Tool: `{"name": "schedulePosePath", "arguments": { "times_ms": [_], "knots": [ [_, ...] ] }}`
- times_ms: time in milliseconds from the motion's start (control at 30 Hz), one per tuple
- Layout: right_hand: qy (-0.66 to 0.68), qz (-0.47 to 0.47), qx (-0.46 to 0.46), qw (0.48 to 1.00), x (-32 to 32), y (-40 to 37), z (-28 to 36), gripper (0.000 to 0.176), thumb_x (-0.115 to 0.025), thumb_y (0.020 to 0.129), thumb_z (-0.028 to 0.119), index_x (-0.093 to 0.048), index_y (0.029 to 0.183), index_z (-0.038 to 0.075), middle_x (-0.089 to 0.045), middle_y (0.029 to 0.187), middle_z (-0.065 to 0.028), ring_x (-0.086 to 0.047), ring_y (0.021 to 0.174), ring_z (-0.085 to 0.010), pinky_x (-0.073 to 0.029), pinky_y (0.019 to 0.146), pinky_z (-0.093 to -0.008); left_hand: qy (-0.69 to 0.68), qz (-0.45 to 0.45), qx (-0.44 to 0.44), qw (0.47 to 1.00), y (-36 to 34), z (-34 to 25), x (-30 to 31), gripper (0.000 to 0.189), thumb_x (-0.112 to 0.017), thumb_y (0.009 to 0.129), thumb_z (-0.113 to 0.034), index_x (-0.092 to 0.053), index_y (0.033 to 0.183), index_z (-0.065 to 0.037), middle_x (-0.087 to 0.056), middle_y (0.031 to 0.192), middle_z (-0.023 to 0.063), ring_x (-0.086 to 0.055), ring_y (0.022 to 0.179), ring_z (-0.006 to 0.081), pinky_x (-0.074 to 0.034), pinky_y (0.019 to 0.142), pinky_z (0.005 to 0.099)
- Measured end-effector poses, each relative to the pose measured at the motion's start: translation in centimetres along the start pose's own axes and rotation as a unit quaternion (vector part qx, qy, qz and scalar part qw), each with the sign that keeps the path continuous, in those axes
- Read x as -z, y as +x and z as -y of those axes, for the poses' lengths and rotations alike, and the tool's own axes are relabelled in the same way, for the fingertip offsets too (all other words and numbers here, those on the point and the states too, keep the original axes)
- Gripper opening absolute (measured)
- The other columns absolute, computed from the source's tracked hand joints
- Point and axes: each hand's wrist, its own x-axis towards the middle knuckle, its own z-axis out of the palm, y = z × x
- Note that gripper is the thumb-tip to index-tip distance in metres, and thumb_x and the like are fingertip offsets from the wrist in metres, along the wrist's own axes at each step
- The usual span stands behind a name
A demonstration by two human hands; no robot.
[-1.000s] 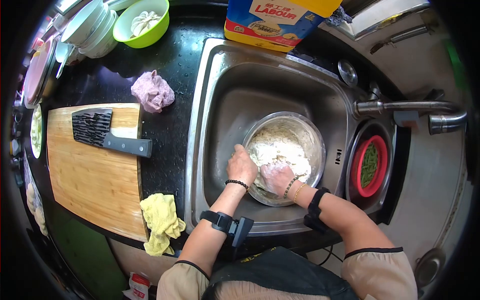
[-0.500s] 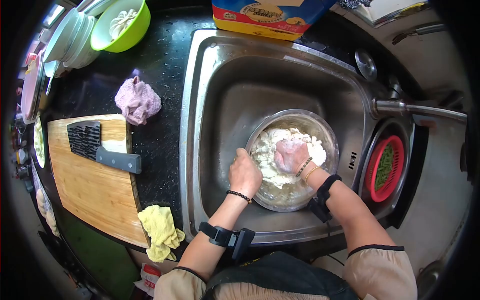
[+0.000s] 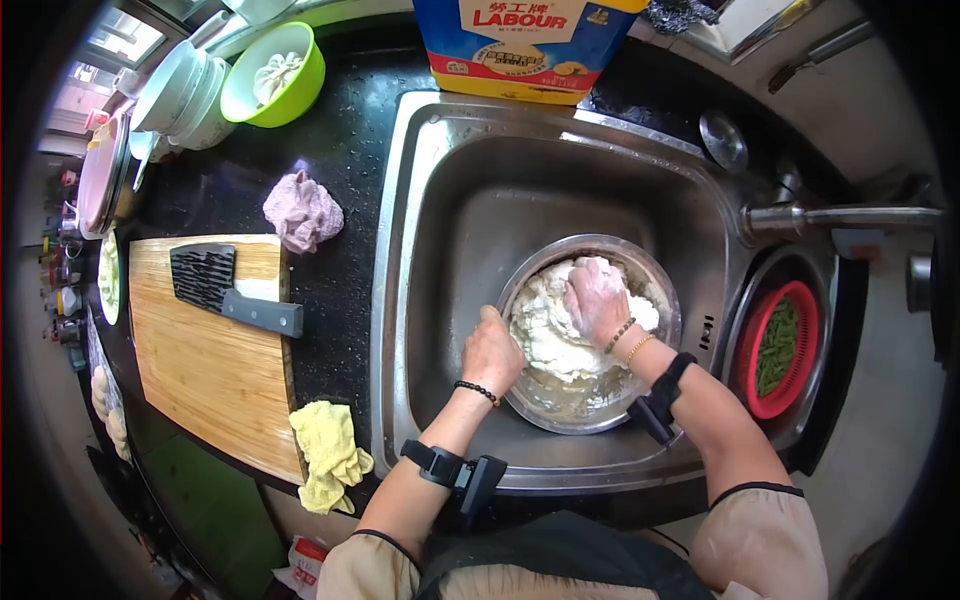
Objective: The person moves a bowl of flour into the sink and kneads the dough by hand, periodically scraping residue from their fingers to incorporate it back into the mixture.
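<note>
A steel bowl (image 3: 573,420) stands in the sink (image 3: 480,220), holding a lumpy white mass of flour dough (image 3: 548,335). My left hand (image 3: 493,352) grips the bowl's left rim, thumb uppermost and fingers closed around the edge. Inside the bowl, my right hand (image 3: 598,300) presses into the dough with curled, flour-coated fingers; the fingertips are partly buried. Loose, wet dough lies about the right hand, and whitish smears cover the bowl's inner wall.
Left of the sink lies a cutting board (image 3: 205,380) with a cleaver (image 3: 235,295) on it. Nearby are a purple cloth (image 3: 303,212), a yellow cloth (image 3: 328,455) and a green bowl (image 3: 300,95). A red basket (image 3: 748,385) of green vegetables and a faucet (image 3: 830,217) are at right.
My right hand has shifted up and slightly right within the bowl, and more dough shows to its left. My left hand stays on the rim. The camera view has tilted slightly upward.
</note>
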Motion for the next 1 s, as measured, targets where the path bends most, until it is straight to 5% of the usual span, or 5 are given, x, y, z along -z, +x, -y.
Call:
{"name": "schedulePosePath", "arguments": {
  "times_ms": [133,267,467,767,1000],
  "knots": [
    [-0.006,-0.054,0.114,0.992,2.0,0.2,0.4,0.042,-0.060,0.075,0.034,-0.049,0.099,0.001,-0.054,0.102,-0.0219,-0.052,0.097,-0.0368,-0.043,0.082,-0.0422,-0.016,0.013,-0.003,1.000,0.1,0.3,0.0,0.024,-0.048,0.074,-0.003,-0.040,0.095,0.007,-0.058,0.086,0.0311,-0.057,0.086,0.0445,-0.044,0.079,0.0478],
    [0.008,0.286,-0.053,0.957,2.4,4.2,1.1,0.089,-0.069,0.050,0.066,-0.049,0.097,-0.008,-0.058,0.092,-0.0258,-0.058,0.087,-0.0351,-0.045,0.078,-0.0393,-0.021,0.011,0.012,1.000,0.1,0.5,-0.2,0.025,-0.049,0.074,-0.003,-0.040,0.095,0.007,-0.058,0.087,0.0315,-0.057,0.087,0.0441,-0.044,0.080,0.0472],
    [-0.010,0.375,-0.064,0.925,0.0,4.8,1.1,0.077,-0.069,0.051,0.059,-0.058,0.091,-0.005,-0.061,0.092,-0.0217,-0.058,0.092,-0.0319,-0.046,0.079,-0.0391,-0.027,0.012,0.008,1.000,0.0,0.3,0.3,0.025,-0.050,0.073,-0.003,-0.042,0.095,0.006,-0.057,0.089,0.0321,-0.056,0.089,0.0443,-0.043,0.081,0.0467],
    [0.147,0.062,0.057,0.986,3.8,-4.8,-2.4,0.056,-0.074,0.055,0.036,-0.054,0.100,0.008,-0.057,0.094,-0.0162,-0.054,0.093,-0.0345,-0.043,0.082,-0.0418,-0.025,0.011,-0.009,1.000,0.1,0.4,0.3,0.025,-0.050,0.072,-0.002,-0.042,0.094,0.006,-0.058,0.087,0.0317,-0.056,0.088,0.0441,-0.044,0.080,0.0470],
    [-0.033,0.074,-0.019,0.997,9.1,-6.7,1.3,0.048,-0.071,0.060,0.024,-0.048,0.099,0.008,-0.052,0.094,-0.0154,-0.055,0.085,-0.0345,-0.046,0.071,-0.0436,-0.038,-0.016,-0.042,0.998,0.1,1.1,-0.2,0.020,-0.048,0.077,-0.005,-0.043,0.092,0.007,-0.056,0.086,0.0323,-0.055,0.086,0.0453,-0.044,0.077,0.0482]
  ]
}}
